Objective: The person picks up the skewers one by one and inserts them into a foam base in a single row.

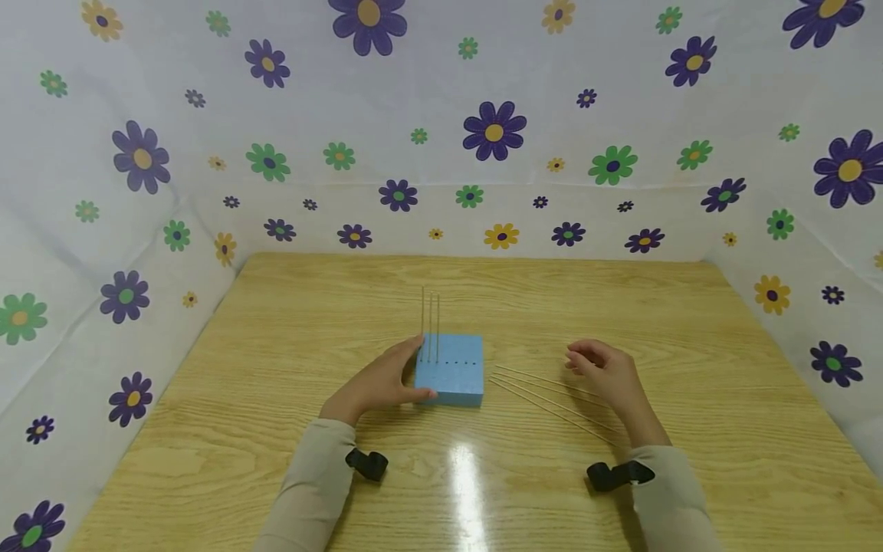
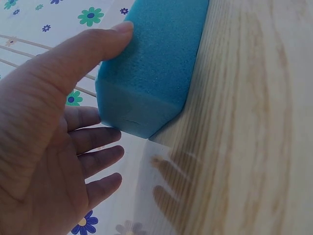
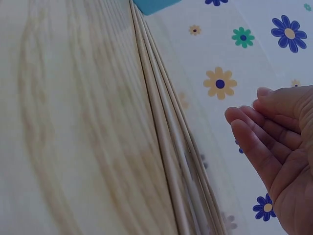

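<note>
A blue foam block lies on the wooden table, with three thin sticks upright in a row at its left half. Small dark holes continue that row to the right. My left hand holds the block at its left side, thumb on the near face and fingers toward the far left corner. In the left wrist view the thumb meets the foam while the lower fingers spread free. My right hand hovers over loose thin sticks, fingers loosely bent with nothing between them.
Several loose sticks fan out right of the block, their far ends passing under the right hand. A white flowered cloth borders the wooden table at the back and sides. Black straps sit on both sleeves.
</note>
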`<state>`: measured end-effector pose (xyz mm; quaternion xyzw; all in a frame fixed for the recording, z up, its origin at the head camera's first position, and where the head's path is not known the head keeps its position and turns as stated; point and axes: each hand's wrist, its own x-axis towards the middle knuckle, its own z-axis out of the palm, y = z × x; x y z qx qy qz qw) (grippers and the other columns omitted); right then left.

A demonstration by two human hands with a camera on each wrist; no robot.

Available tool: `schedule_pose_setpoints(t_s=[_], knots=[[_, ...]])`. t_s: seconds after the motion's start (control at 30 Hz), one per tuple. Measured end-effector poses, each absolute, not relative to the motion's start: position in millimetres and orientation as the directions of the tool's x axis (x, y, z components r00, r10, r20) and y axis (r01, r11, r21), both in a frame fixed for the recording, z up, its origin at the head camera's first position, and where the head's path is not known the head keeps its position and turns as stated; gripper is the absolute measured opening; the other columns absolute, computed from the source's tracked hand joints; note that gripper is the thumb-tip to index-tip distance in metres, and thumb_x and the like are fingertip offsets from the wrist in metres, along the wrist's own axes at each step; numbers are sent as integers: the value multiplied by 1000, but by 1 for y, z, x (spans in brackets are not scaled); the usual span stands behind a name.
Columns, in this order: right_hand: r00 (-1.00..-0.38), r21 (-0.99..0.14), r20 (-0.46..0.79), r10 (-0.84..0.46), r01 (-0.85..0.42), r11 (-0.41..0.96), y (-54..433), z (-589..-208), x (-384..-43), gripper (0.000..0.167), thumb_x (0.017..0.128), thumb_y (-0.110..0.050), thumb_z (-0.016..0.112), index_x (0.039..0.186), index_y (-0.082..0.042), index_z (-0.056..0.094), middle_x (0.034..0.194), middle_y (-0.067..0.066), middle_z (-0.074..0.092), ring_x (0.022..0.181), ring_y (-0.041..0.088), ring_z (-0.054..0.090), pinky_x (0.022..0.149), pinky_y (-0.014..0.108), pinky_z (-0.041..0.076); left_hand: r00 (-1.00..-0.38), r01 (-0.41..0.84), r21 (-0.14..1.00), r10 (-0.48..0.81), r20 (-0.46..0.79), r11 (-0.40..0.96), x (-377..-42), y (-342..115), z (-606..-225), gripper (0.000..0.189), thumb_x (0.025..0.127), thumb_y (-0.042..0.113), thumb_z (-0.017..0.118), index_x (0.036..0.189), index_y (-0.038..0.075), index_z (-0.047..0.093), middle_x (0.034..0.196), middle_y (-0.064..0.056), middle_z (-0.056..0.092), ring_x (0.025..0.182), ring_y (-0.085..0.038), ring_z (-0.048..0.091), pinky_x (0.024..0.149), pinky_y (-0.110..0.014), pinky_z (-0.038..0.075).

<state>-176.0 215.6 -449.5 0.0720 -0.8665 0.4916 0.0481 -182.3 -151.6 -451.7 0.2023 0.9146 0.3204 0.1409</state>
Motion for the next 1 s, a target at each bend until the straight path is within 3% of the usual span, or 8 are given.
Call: schedule_pose_setpoints(t_s=[0.27,0.7,0.87,1.0], knots=[[-989,-856,135,-64,-148,496,222,-450,-172,29,93,-15,62,109,8,64,98,23,67,81,23,69,68,26,57,-877,275,645,461,-134,713,-182,-152,-450,100,80,49,72,153,12,15,156,-8,17,142,-27,19,113,-46,23],[-997,-854,45,-67,-73,516,223,-453,-171,23,93,-10,61,107,9,64,91,20,67,71,12,64,61,22,55,-876,287,647,467,-122,707,-183,-153,-451,100,79,50,72,153,12,15,156,-8,18,142,-27,19,113,-46,24],[-994,-812,47,-104,-98,575,223,-454,-172,22,92,-13,63,104,5,67,81,13,66,63,11,57,53,22,49,-877,290,645,466,-117,707,-182,-152,-451,100,79,50,72,153,11,16,156,-8,19,142,-27,20,113,-46,24],[-986,-741,70,-148,-151,654,224,-456,-171,19,91,-14,65,101,2,69,87,11,67,71,14,55,57,24,47,-877,288,646,465,-118,707,-181,-151,-450,100,79,50,72,153,11,16,156,-9,19,142,-28,20,112,-47,24]])
